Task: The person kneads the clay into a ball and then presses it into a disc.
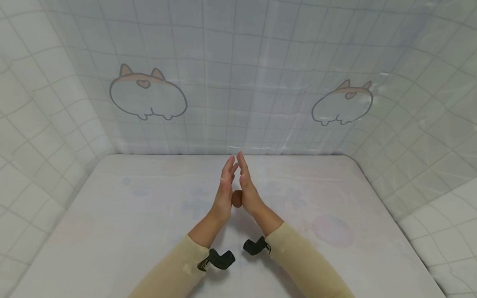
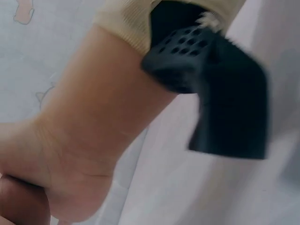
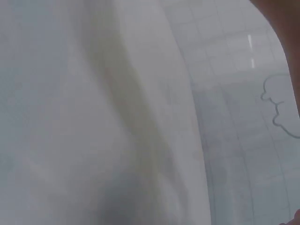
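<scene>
A small brown ball (image 1: 237,198) sits between the heels of my two palms, above the white table. My left hand (image 1: 224,188) presses it from the left with straight fingers pointing away from me. From the other side my right hand (image 1: 248,189) presses it, fingers also straight, the fingertips of both hands close together. In the left wrist view the ball (image 2: 21,204) shows at the lower left corner against my left palm (image 2: 77,187). Only a sliver of my right wrist (image 3: 286,23) enters the right wrist view, where the ball is not visible.
The white table (image 1: 141,224) carries faint pastel prints. A tile-patterned sheet (image 1: 241,57) with cartoon animal outlines rises behind its far edge, and similar sheets stand at both sides. Black wrist mounts (image 1: 221,259) stick out from the beige sleeves (image 1: 175,269).
</scene>
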`<state>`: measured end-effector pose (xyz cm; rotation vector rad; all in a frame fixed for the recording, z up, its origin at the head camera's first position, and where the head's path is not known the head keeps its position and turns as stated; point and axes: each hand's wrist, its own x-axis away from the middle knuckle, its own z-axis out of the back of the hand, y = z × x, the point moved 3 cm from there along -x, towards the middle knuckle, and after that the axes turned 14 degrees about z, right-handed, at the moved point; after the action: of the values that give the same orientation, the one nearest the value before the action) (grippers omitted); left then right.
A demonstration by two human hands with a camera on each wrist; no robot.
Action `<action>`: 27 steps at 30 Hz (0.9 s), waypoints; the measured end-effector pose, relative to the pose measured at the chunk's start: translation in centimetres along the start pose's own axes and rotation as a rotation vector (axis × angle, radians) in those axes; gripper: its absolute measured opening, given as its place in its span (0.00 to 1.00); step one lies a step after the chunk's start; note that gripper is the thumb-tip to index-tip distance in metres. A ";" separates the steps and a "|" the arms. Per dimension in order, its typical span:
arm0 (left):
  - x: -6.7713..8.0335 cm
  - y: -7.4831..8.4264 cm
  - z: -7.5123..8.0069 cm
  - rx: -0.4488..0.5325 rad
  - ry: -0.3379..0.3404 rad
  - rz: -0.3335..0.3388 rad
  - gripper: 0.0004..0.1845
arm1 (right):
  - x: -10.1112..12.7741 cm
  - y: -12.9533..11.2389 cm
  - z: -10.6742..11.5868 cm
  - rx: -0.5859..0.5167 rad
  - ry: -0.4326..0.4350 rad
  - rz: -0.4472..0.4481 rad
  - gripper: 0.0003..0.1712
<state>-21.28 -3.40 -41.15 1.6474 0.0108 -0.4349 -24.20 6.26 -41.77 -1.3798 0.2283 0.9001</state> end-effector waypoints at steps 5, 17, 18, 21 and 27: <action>-0.5 0.4 0.5 -0.035 0.064 -0.009 0.53 | 0.7 0.5 -0.9 0.002 -0.013 0.066 0.56; -1.6 -0.1 1.4 -0.128 0.142 0.032 0.53 | 0.8 -2.1 -1.7 -0.073 0.060 0.183 0.53; -1.6 -0.2 1.4 -0.128 0.137 0.051 0.53 | 0.8 -2.2 -1.6 -0.074 0.073 0.188 0.53; -1.4 -0.6 1.3 -0.146 0.107 0.104 0.52 | 0.5 -2.5 -1.4 -0.085 0.109 0.208 0.54; -0.7 -1.6 0.7 -0.202 0.020 0.182 0.45 | 0.0 -3.0 -0.8 -0.100 0.152 0.186 0.55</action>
<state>-22.59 -3.66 -42.56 1.4398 -0.0773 -0.2690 -21.91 5.80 -39.73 -1.5403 0.4388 0.9711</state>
